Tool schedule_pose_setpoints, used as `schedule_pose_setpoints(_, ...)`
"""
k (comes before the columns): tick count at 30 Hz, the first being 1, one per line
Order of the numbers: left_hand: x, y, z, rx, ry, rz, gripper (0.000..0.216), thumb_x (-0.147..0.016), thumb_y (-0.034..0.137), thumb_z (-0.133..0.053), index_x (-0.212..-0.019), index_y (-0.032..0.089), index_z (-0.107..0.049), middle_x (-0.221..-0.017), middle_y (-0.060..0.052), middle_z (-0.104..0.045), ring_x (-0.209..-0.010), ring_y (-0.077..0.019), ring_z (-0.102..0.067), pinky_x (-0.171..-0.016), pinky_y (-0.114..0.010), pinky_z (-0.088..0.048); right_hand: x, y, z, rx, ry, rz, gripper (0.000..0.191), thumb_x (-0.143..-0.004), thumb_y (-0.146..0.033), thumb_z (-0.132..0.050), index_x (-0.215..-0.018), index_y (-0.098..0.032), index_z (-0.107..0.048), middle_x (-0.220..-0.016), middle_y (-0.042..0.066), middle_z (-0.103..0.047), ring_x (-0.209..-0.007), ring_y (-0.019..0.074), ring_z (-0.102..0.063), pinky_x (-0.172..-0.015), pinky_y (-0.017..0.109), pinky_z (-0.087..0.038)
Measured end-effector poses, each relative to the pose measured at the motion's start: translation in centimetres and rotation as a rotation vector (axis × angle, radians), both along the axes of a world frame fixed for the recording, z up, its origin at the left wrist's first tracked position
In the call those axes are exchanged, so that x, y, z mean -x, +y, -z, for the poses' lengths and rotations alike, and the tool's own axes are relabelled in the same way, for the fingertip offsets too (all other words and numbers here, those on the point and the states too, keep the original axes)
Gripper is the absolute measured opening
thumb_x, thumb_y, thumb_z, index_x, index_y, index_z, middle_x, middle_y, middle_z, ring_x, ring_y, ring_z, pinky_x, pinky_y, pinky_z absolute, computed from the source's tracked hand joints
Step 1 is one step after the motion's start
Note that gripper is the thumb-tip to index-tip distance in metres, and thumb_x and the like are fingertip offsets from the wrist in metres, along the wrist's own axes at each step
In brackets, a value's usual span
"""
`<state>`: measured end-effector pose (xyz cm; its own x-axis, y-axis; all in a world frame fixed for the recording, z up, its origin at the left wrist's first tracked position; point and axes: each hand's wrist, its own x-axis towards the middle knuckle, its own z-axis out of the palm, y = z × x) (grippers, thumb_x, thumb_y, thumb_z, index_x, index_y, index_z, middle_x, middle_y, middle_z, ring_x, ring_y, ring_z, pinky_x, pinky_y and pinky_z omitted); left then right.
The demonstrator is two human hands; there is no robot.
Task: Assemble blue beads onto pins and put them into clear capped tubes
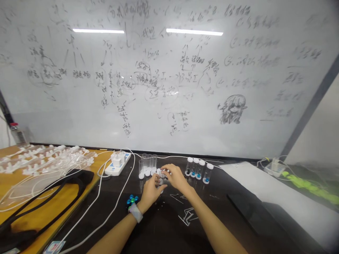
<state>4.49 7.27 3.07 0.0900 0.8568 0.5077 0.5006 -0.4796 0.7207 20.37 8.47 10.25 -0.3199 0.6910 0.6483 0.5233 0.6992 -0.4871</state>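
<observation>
Left hand curled closed on a clear tube, lower centre of frame. Right hand partly open at tube's top, can't tell if gripping. Four capped tubes upright on worktop, lower right.

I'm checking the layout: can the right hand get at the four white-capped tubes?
Probably yes: the four white-capped tubes stand just right of the right hand with nothing apparent between, though that hand looks busy at a clear tube.
</observation>
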Motion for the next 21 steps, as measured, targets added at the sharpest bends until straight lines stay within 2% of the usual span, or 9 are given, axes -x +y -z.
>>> schedule_pose_setpoints(5,0.5,0.4,0.0,0.013,0.064,-0.117,0.026,-0.075,0.036,-0.073,-0.088,0.024,-0.053,-0.078,0.001,-0.068,-0.068,-0.0189,-0.068,-0.064,-0.027,-0.047,-0.6,1.0,1.4,0.064,0.117,0.036,0.018,-0.090,-0.018,-0.055,-0.101,-0.021,-0.069,-0.098,0.005,-0.073,-0.086,0.0185,-0.066,-0.079,0.029,-0.049)
schedule_pose_setpoints(9,0.8,0.6,0.2,0.009,0.085,-0.173,0.025,-0.076,0.032,-0.071,-0.090,0.024,-0.052,-0.083,0.000,-0.069,-0.072,-0.0196,-0.069,-0.064,-0.026,-0.046,-0.5,1.4,5.1,0.159,-0.038,0.092,0.019,-0.086,-0.012,-0.057,-0.099,-0.018,-0.069,-0.085,0.004,-0.070,-0.077,0.0189,-0.064,-0.077,0.031,-0.049)
schedule_pose_setpoints(11,0.8,0.7,0.4,0.008,0.100,-0.180,0.026,-0.076,0.029,-0.071,-0.093,0.024,-0.052,-0.085,-0.001,-0.069,-0.075,-0.0203,-0.070,-0.064,-0.026,-0.045,-0.2,1.3,7.3,0.133,-0.145,0.095,0.022,-0.085,-0.015,-0.063,-0.106,-0.018,-0.068,-0.092,0.007,-0.067,-0.088,0.0213,-0.062,-0.085,0.034,-0.047)
schedule_pose_setpoints(14,0.9,0.8,0.7,0.017,0.103,-0.153,0.028,-0.077,0.025,-0.070,-0.098,0.024,-0.052,-0.090,-0.002,-0.071,-0.082,-0.0223,-0.071,-0.067,-0.027,-0.047,0.0,1.3,9.1,0.123,-0.214,0.089,0.012,-0.081,-0.018,-0.069,-0.093,-0.017,-0.068,-0.098,0.009,-0.064,-0.096,0.0237,-0.060,-0.088,0.035,-0.046)
schedule_pose_setpoints(16,1.0,0.9,0.8,0.025,0.098,-0.138,0.029,-0.077,0.025,-0.070,-0.101,0.024,-0.053,-0.092,-0.004,-0.072,-0.086,-0.0235,-0.072,-0.070,-0.029,-0.048,-0.2,1.3,9.0,0.115,-0.173,0.099,0.004,-0.083,-0.018,-0.066,-0.086,-0.017,-0.065,-0.092,0.007,-0.064,-0.090,0.0223,-0.061,-0.085,0.034,-0.047)
schedule_pose_setpoints(18,0.9,0.9,0.9,0.042,0.083,-0.123,0.031,-0.077,0.026,-0.071,-0.103,0.024,-0.054,-0.093,-0.004,-0.073,-0.087,-0.0241,-0.072,-0.071,-0.030,-0.050,-0.6,1.3,8.1,0.138,-0.055,0.099,0.004,-0.086,-0.020,-0.061,-0.089,-0.019,-0.061,-0.081,0.003,-0.064,-0.076,0.0189,-0.062,-0.076,0.031,-0.049)
schedule_pose_setpoints(21,0.6,0.8,1.0,0.056,0.036,-0.059,0.034,-0.076,0.027,-0.072,-0.106,0.024,-0.056,-0.092,-0.004,-0.074,-0.085,-0.0241,-0.073,-0.072,-0.030,-0.053,-1.3,1.0,6.1,0.201,0.202,0.063,0.023,-0.083,-0.026,-0.064,-0.104,-0.021,-0.055,-0.080,0.000,-0.065,-0.065,0.0154,-0.061,-0.063,0.026,-0.050)
